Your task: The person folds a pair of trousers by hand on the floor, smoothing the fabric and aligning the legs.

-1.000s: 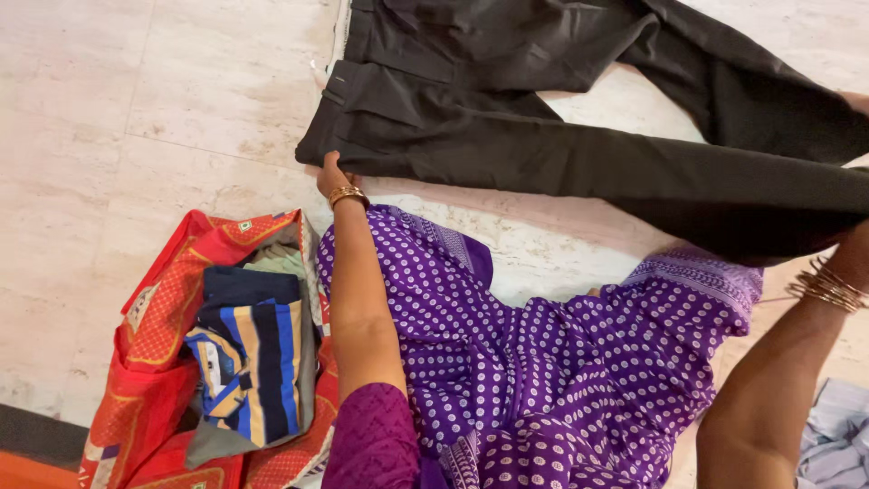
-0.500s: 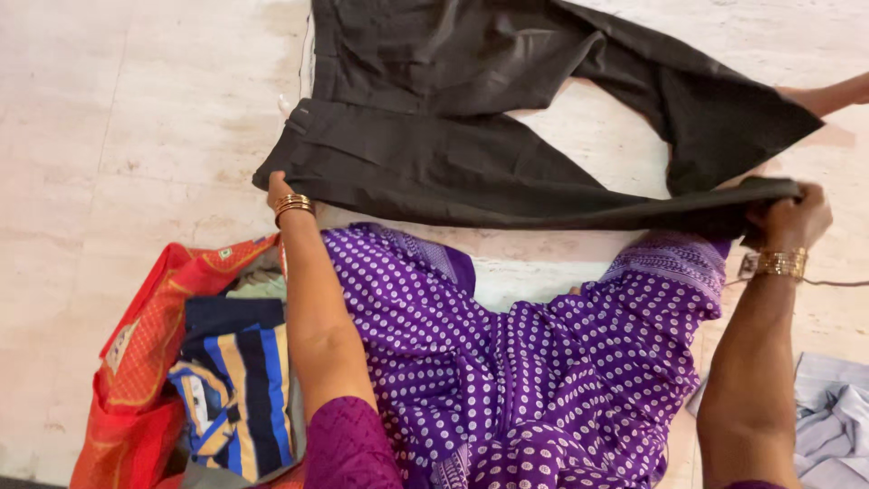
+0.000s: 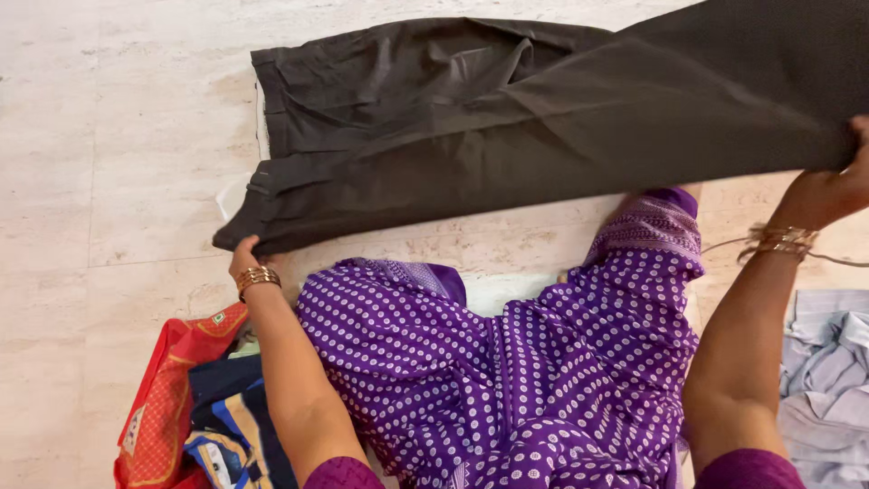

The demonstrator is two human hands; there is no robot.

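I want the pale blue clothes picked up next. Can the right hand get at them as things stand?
Probably not yet: the right hand is busy, its grip closed on the raised trousers leg. The blue clothes lie uncovered on the floor beside that forearm, so the way looks free once it lets go.

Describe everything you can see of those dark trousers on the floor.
The trousers are dark brown-black, of smooth woven-looking cloth with a pleated waistband at the left. They lie spread on the pale tiled floor, somewhat creased near the middle. The left hand grips the waistband corner at the near edge; the right hand lifts one leg off the floor at the right, so that it drapes over the other. Their far ends run out of view.
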